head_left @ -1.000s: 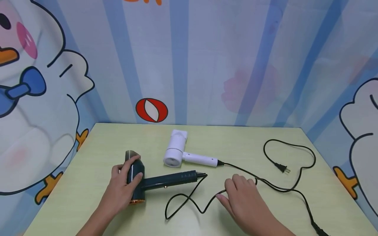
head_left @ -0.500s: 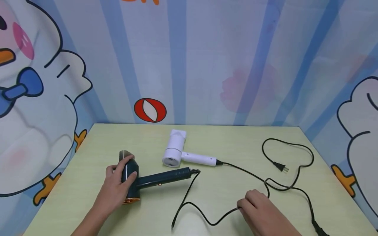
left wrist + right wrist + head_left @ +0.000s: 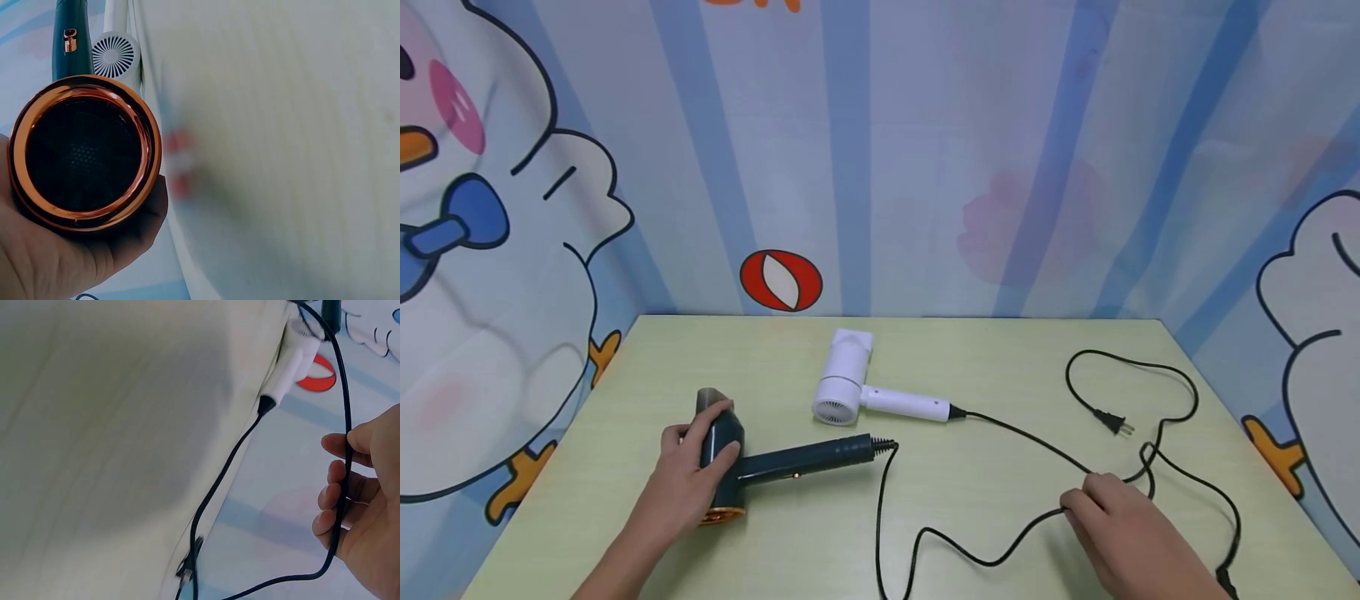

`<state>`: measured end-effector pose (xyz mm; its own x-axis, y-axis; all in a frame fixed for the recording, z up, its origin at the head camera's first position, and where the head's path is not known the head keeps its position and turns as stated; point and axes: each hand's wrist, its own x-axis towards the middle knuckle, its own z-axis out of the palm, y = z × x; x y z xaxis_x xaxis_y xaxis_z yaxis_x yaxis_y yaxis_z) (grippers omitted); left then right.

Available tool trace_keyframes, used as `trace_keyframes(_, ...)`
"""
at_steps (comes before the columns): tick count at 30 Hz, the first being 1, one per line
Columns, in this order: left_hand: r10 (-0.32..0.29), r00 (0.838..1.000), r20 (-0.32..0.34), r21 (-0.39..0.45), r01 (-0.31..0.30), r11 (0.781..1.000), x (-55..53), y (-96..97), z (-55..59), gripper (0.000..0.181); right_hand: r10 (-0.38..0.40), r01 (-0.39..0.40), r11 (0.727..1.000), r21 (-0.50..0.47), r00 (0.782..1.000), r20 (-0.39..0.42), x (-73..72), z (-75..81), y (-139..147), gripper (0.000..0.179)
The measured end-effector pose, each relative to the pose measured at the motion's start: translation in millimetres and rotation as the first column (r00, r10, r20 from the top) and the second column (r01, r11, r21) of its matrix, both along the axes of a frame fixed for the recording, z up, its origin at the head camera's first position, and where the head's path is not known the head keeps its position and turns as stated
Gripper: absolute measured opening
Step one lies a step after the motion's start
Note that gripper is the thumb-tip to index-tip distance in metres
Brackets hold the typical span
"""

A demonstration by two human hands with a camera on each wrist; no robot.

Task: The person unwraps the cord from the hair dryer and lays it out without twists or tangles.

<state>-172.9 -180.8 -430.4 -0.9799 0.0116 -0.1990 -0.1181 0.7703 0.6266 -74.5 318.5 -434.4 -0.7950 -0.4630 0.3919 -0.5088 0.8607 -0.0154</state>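
Observation:
In the head view my left hand (image 3: 681, 483) grips the barrel of a dark green hair dryer (image 3: 805, 461), whose handle points right. The left wrist view looks into its round end with a copper ring (image 3: 22, 150), my fingers wrapped around the barrel. At the right front, my right hand (image 3: 1138, 533) holds the dryer's black cord (image 3: 988, 562). Close up in the right wrist view, the cord (image 3: 347, 406) runs along the palm with thumb and fingers curled on it. Behind lies a white hair dryer (image 3: 842, 379), untouched by either hand.
The white dryer's black cord runs right across the pale table (image 3: 760, 350). A two-pin plug (image 3: 1111, 422) lies inside a cord loop at the right. Cords cross beyond my right hand. A printed cartoon curtain (image 3: 917, 167) stands behind the table.
My right hand has moved right with the cord, drawing its crossed loop apart into wider bends. My left hand and the green dryer have shifted slightly left. The white dryer has stayed put.

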Motion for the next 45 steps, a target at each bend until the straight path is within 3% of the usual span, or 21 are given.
trace_keyframes(2, 0.002, 1.0, 0.003, -0.013, -0.002, 1.0, 0.3, -1.4, -0.7, 0.066, -0.054, 0.053, 0.998, 0.033, 0.998, 0.03, -2.3, -0.1, 10, 0.029)
trace_keyframes(4, 0.002, 1.0, 0.002, -0.025, -0.002, 1.0, 0.6, -3.0, -1.5, 0.066, -0.107, 0.104, 0.993, 0.063, 0.994, 0.036, -4.2, -0.3, 20, 0.025)
trace_keyframes(6, 0.003, 1.0, 0.002, -0.038, -0.003, 0.999, 0.9, -4.9, -2.1, 0.066, -0.152, 0.147, 0.986, 0.081, 0.986, 0.066, -6.5, 1.9, 31, 0.003)
trace_keyframes(10, 0.006, 1.0, 0.005, -0.059, -0.005, 0.998, 0.5, -8.6, -2.6, 0.067, -0.219, 0.207, 0.973, 0.099, 0.967, 0.129, -10.4, 4.2, 53, 0.01)
trace_keyframes(14, 0.0, 1.0, 0.005, -0.073, 0.0, 0.997, 0.1, -13.1, -3.2, 0.067, -0.318, 0.294, 0.947, 0.132, 0.918, 0.236, -14.5, 2.4, 73, 0.012)
trace_keyframes(18, -0.016, 1.0, 0.003, -0.089, 0.017, 0.996, -1.1, -18.6, -3.6, 0.068, -0.407, 0.367, 0.913, 0.178, 0.852, 0.329, -20.6, -3.8, 91, 0.007)
trace_keyframes(24, -0.043, 0.999, -0.002, -0.108, 0.042, 0.993, -5.0, -28.6, -3.5, 0.068, -0.474, 0.406, 0.881, 0.245, 0.748, 0.464, -32.4, -13.2, 118, 0.009)
trace_keyframes(26, -0.051, 0.999, 0.0, -0.112, 0.05, 0.992, -6.6, -32.6, -3.4, 0.068, -0.476, 0.4, 0.879, 0.258, 0.732, 0.487, -35.1, -17.0, 127, 0.012)
trace_keyframes(27, -0.056, 0.998, 0.003, -0.113, 0.056, 0.992, -7.2, -34.6, -3.4, 0.068, -0.475, 0.395, 0.88, 0.263, 0.729, 0.493, -36.3, -18.6, 131, 0.014)
trace_keyframes(32, -0.105, 0.994, 0.019, -0.136, 0.106, 0.985, -9.6, -46.9, -3.9, 0.067, -0.45, 0.355, 0.892, 0.279, 0.758, 0.472, -36.8, -29.4, 148, 0.021)
trace_keyframes(36, -0.135, 0.991, 0.021, -0.164, 0.136, 0.977, -11.2, -59.6, -5.1, 0.068, -0.454, 0.348, 0.888, 0.299, 0.762, 0.462, -37.0, -35.7, 155, 0.023)
trace_keyframes(42, -0.17, 0.985, 0.02, -0.189, 0.171, 0.967, -12.2, -76.8, -4.6, 0.07, -0.433, 0.32, 0.893, 0.317, 0.807, 0.402, -36.9, -38.7, 159, 0.03)
trace_keyframes(45, -0.183, 0.983, 0.015, -0.203, 0.182, 0.962, -12.6, -85.6, -3.3, 0.071, -0.433, 0.32, 0.895, 0.311, 0.793, 0.429, -36.8, -39.2, 158, 0.034)
